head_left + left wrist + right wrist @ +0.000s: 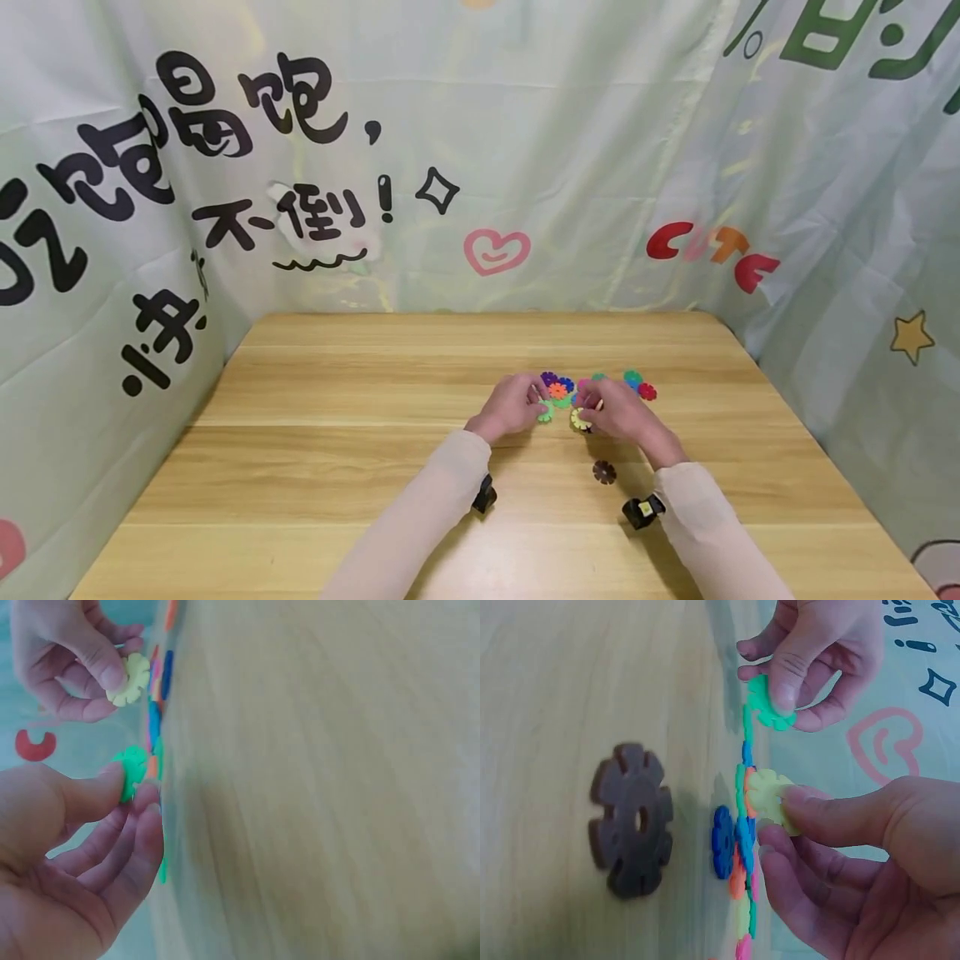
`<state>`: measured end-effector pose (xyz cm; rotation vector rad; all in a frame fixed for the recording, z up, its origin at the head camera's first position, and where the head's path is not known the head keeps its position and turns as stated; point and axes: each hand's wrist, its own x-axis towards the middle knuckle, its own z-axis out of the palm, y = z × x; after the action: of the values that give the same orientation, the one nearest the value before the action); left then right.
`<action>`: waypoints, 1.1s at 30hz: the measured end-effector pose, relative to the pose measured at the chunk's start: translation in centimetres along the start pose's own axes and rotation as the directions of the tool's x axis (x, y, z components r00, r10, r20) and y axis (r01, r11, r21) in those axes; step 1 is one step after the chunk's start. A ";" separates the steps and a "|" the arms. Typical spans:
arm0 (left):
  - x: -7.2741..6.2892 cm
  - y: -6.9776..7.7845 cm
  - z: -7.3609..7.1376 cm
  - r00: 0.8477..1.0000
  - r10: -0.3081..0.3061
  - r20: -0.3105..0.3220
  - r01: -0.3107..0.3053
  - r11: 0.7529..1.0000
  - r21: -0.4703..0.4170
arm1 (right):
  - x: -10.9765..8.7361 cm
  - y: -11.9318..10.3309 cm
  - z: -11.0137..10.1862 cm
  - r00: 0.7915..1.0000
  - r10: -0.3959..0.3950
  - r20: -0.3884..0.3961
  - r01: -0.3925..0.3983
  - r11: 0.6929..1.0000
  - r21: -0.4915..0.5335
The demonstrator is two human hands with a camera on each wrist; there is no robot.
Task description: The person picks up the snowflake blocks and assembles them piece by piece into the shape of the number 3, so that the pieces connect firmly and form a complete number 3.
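Note:
My left hand pinches a green notched plastic disc between thumb and fingertips. Facing it, my right hand pinches a pale yellow disc of the same flower-like shape by its edge. The two discs are held apart, a short gap between them in the head view. Behind and between the hands lies a loose group of coloured discs, among them an orange one and a purple one. A brown disc lies by itself nearer the front, and a dark blue one lies close to the group.
The discs lie on a wooden table. Teal and red discs are to the right beyond my right hand. A printed curtain hangs behind the table and along its sides. Black wrist cameras sit at both sleeves.

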<state>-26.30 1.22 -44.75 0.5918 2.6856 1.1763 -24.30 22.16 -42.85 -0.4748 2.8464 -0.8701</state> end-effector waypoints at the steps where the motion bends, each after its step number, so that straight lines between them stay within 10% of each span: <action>1: -0.1 0.0 -0.2 1.000 -0.001 -0.005 0.001 1.000 -0.015 | 0.0 -0.1 0.0 1.000 -0.001 -0.006 0.001 1.000 0.004; 10: -1.3 -0.9 -1.7 1.000 0.012 -0.021 -0.017 0.966 -0.258 | 0.3 -1.6 -0.1 0.998 -0.018 -0.063 0.022 0.998 0.061; 33: -3.8 -1.8 -3.7 1.000 -0.010 -0.028 -0.004 0.885 -0.466 | 0.8 -4.7 1.5 0.949 -0.246 -0.197 0.266 0.960 0.082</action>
<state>-24.47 -3.96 -43.62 0.4891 2.2854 1.7609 -23.55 17.38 -41.43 -0.8040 2.9247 -1.1641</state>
